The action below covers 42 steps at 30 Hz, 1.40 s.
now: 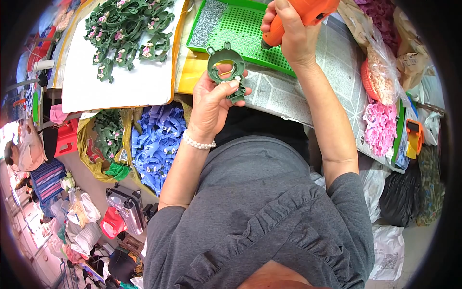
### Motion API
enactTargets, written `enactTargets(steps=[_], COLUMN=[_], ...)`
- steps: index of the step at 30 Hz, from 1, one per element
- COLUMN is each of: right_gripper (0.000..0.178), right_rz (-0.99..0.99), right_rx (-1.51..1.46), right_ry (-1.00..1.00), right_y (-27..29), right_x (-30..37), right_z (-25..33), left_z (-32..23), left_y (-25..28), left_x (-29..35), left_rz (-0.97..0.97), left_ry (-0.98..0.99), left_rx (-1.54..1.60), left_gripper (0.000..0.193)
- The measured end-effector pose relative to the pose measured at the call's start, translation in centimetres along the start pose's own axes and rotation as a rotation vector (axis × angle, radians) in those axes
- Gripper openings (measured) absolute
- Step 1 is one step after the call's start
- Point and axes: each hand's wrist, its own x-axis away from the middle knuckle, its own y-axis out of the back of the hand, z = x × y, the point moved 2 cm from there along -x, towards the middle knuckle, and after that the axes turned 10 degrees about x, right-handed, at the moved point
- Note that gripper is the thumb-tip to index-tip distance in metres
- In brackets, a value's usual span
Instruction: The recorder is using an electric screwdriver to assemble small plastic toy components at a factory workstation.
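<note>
My left hand holds a dark green plastic ring-shaped part upright above the table edge, thumb pressed on its lower end. My right hand grips an orange electric screwdriver with its tip pointing down onto a green perforated tray. The tray holds a heap of small grey screws along its left side. A pearl bracelet sits on my left wrist.
A white sheet carries several finished green parts with pink pieces. Bags of blue parts and green parts sit below the table on the left. Pink parts and an orange basket lie at right.
</note>
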Motion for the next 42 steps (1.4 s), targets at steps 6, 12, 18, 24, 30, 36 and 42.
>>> enactTargets(steps=[6,12,18,24,30,36,42], right_gripper=[0.020,0.028,0.059,0.072,0.069,0.066,0.063], right_rz=[0.169,0.250,0.327,0.529,0.537,0.513,0.523], right_rx=[-0.556,-0.959,-0.453,-0.410,-0.385,-0.380,-0.444], right_ry=[0.334,0.193,0.036,0.206,0.206,0.203,0.176], right_y=[0.1,-1.4,1.3,-0.1,-0.7,-0.7,-0.8], right_x=[-0.9,-1.3,1.0,3.4,4.1,4.3,5.0], right_z=[-1.3,2.5,5.8,7.3,6.8,6.0,5.7], left_z=[0.2,0.1,0.5,0.6,0.4,0.6,1.2], left_y=[-0.4,-1.2,-2.5,-3.3,-3.4,-3.6,-3.5], left_x=[-0.2,0.0,0.0,-0.1,0.2,0.2,0.2], left_rz=[0.016,0.002,0.008,-0.016,-0.027,-0.043,-0.012], left_ry=[0.017,0.021,-0.044,-0.118,-0.167,-0.179,-0.225], left_rx=[-0.009,-0.050,-0.071,-0.104,-0.097,-0.097,-0.150], left_gripper=[0.038,0.040,0.037,0.035,0.034,0.031,0.034])
